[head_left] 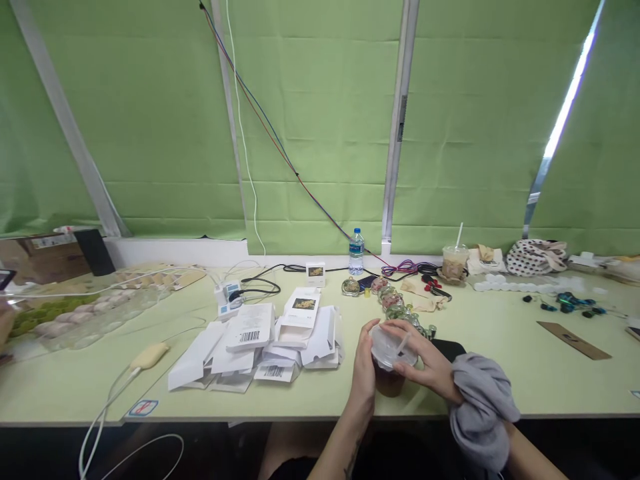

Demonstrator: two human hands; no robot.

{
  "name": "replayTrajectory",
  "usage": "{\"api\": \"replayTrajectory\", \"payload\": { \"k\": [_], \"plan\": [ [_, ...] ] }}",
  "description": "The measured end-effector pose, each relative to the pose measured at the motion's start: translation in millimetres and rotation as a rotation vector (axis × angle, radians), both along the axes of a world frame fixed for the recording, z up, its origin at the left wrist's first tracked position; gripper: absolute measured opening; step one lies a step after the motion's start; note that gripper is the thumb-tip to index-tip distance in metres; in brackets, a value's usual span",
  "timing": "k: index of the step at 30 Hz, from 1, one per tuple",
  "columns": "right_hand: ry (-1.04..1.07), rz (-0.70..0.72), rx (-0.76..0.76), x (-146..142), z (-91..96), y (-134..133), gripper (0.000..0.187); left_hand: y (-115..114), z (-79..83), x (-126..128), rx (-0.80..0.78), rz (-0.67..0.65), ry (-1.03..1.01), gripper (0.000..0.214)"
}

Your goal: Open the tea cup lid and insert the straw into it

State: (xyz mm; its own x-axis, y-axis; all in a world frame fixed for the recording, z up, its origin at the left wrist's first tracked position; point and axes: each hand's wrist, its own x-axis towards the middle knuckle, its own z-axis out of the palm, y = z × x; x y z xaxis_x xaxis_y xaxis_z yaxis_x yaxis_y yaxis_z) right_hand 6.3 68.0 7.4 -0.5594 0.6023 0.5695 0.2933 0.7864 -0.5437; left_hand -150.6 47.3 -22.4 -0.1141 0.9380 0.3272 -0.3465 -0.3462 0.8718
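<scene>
Near the table's front edge, a drink cup with a dark reddish-brown content stands between my hands. Its clear, whitish plastic lid is tilted toward me and has a short straw-like piece on top. My left hand is closed around the cup's left side. With the fingers of my right hand, I grip the cup at the lid's right rim; a grey scrunchie is on that wrist. Behind my right hand lies a flat black object. Several clear and coloured glass-like pieces lie just beyond the cup.
To the left is a pile of white cardboard boxes. A water bottle and an iced drink stand at the back. Cables run behind the boxes. A brown card strip lies right, a cream power bank left.
</scene>
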Motion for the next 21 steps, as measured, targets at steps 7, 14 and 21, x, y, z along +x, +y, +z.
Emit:
{"api": "replayTrajectory", "payload": {
  "k": [7, 14, 21],
  "plan": [
    [0.063, -0.032, 0.026, -5.5, 1.8, -2.9, 0.052, 3.7, -2.0, 3.2, 0.027, 0.038, 0.06, 0.036],
    [0.291, -0.136, -0.099, -12.6, -20.9, -13.5, 0.054, 2.1, 6.5, -5.3, 0.009, 0.04, 0.159, 0.039],
    [0.281, -0.18, -0.148, -12.8, -27.3, -19.3, 0.061, -21.7, 31.6, -9.2, 0.219, 0.26, 0.571, 0.042]
  ]
}}
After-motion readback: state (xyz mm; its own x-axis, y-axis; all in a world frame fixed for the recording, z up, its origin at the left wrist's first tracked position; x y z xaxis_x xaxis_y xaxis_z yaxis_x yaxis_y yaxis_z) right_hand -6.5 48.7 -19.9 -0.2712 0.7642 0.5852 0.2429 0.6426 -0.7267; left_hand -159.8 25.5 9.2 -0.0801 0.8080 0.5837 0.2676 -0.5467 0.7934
